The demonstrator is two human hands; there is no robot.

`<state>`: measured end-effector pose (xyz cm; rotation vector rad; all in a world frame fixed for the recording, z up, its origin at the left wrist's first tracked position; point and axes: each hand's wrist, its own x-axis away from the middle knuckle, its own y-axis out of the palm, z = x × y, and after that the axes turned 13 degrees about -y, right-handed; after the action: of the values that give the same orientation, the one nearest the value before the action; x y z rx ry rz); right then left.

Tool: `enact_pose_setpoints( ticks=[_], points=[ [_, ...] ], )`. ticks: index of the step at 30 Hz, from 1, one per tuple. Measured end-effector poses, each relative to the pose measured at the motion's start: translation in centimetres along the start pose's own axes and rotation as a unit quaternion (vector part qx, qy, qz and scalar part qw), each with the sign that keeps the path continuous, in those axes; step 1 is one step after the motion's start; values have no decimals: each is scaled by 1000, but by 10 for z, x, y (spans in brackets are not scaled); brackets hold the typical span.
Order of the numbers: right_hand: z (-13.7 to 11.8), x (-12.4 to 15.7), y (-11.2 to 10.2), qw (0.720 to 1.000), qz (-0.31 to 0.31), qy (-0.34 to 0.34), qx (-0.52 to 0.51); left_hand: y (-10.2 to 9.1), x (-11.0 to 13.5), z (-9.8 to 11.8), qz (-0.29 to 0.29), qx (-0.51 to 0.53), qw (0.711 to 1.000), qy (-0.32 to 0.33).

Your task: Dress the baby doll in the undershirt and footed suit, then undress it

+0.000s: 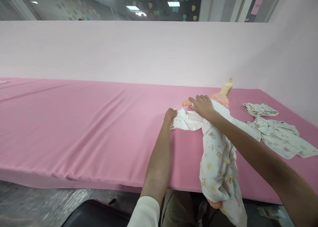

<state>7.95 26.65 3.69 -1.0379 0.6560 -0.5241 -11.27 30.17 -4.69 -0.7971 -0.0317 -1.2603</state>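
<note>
A baby doll [221, 99] lies on its back along the pink-covered table, dressed in white printed trousers [215, 160]. A foot [215, 204] of the doll sticks out at the table's front edge. My left hand [171, 114] is closed on the end of a white garment's sleeve [187, 120], which stretches flat to the left of the doll's body. Just above that sleeve, my right hand [202, 106] has its fingers around the doll's arm, and the doll's small hand [186, 103] pokes out to the left. My right forearm crosses over the doll and hides part of its chest.
A pale yellow bottle [226, 86] stands behind the doll's head. Folded printed clothes [260, 109] and a spread printed garment [285, 137] lie to the right. The pink cover [86, 127] is wrinkled. A white wall [124, 51] runs behind; a black chair [96, 215] is below.
</note>
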Motion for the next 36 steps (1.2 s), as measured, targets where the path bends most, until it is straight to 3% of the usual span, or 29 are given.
enact_pose_setpoints(
  ticks=[5,10,19,25,28,30,31,34,36],
  points=[
    [-8,-2,4,999,-3,-34,-11,-4,10,8,-79,90,992,-39],
    [-20,-7,8,997,-23,-59,-43,-8,17,8,-180,195,963,-45],
    [-50,-15,16,988,-25,-91,-123,-17,16,15,-270,309,911,-46],
    [-53,-14,13,985,-12,-81,-151,-25,31,29,-159,222,960,61],
    [-42,3,4,983,30,-60,-173,-26,39,33,-118,140,980,79],
    [-25,27,0,973,91,18,-213,-26,41,37,-85,79,990,80],
    [-12,44,-1,957,126,91,-245,-26,43,40,-67,51,993,80],
    [34,108,7,930,133,256,-229,-24,54,54,17,-38,994,99],
    [65,154,18,902,118,362,-203,-18,73,67,77,-92,982,147]
  ],
)
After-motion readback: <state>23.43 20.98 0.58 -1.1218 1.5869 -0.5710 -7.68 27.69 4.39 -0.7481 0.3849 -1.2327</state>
